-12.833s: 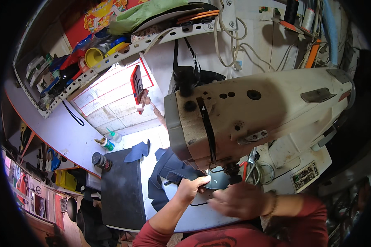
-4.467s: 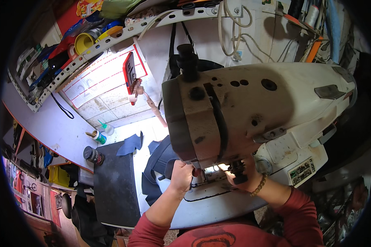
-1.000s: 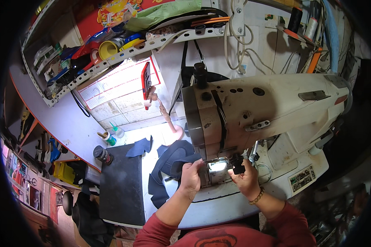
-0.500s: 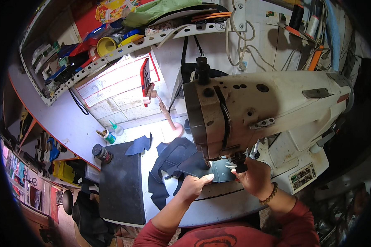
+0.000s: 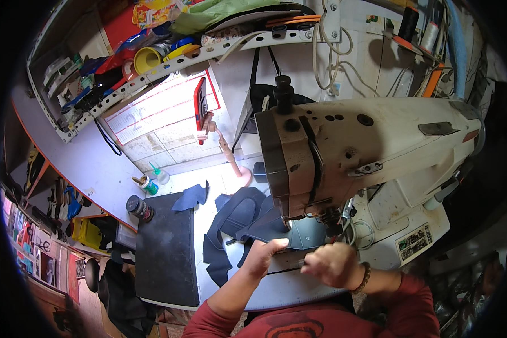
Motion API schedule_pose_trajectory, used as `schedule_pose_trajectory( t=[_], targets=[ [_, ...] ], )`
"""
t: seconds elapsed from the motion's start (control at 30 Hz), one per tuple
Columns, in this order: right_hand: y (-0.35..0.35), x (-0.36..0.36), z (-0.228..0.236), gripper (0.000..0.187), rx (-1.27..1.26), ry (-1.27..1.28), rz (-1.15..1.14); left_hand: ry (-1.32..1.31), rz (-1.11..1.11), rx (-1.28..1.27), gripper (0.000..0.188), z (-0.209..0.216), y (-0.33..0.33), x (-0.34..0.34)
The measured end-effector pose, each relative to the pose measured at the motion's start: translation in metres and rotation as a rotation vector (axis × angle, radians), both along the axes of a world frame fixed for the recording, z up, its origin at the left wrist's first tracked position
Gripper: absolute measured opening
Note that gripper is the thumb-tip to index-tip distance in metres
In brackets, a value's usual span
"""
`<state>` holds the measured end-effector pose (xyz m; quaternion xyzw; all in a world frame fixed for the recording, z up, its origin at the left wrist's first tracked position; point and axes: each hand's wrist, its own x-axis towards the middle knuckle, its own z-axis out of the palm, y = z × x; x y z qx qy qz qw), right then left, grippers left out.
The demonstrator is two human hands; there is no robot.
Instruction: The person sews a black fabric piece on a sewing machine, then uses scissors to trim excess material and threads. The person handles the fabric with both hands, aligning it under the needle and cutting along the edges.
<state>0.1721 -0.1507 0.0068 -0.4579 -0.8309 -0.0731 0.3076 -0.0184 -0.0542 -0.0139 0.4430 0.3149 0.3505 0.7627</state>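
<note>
My left hand grips the near edge of a dark blue-grey cut piece of material, thumb on top. The piece lies under the head of a large white sewing machine, and a small light mark shows on it. My right hand is closed and blurred, apart from the piece, just in front of the machine bed. A small greyish tip sticks out from its fingers; I cannot make out what it belongs to. More dark cut pieces lie to the left of my left hand.
A black mat covers the table's left side, with a dark jar on it. Behind stand a pink lamp-like stand and small bottles. A loaded shelf runs above. A tray of small parts sits right.
My right hand has left the needle area and come down toward me, closed and blurred. My left hand stays on the piece. The whole view has shifted slightly.
</note>
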Motion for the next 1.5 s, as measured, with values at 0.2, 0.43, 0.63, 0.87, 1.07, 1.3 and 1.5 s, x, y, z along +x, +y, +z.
schedule_pose_trajectory(
  t=[0.2, 0.43, 0.63, 0.87, 1.07, 1.3, 1.5],
  targets=[
    [-0.019, -0.014, -0.088, 0.019, -0.093, -0.093, 0.029, 0.04, 0.216, 0.057, 0.038, 0.003, -0.023, 0.03],
    [-0.015, -0.004, -0.116, 0.017, -0.113, -0.146, -0.073, 0.03, 0.381, 0.242, 0.023, 0.002, -0.023, 0.036],
    [-0.021, 0.063, -0.011, 0.034, 0.065, 0.154, 0.021, 0.109, 0.297, 0.396, 0.015, -0.005, -0.011, 0.027],
    [-0.029, 0.284, 0.205, 0.032, 0.781, -0.344, -0.931, 0.036, 0.352, 0.3, 0.009, -0.01, -0.01, 0.031],
    [0.018, 0.468, 0.248, 0.03, -0.272, -0.047, -1.215, 0.04, 0.358, 0.298, 0.009, -0.004, -0.012, 0.03],
    [-0.015, 0.463, 0.205, 0.04, -0.065, 0.563, -0.886, 0.024, 0.363, 0.294, 0.008, -0.004, -0.011, 0.03],
    [-0.037, 0.45, 0.163, 0.042, 0.412, 0.403, -1.137, -0.007, 0.369, 0.266, 0.011, -0.005, -0.012, 0.03]
  ],
)
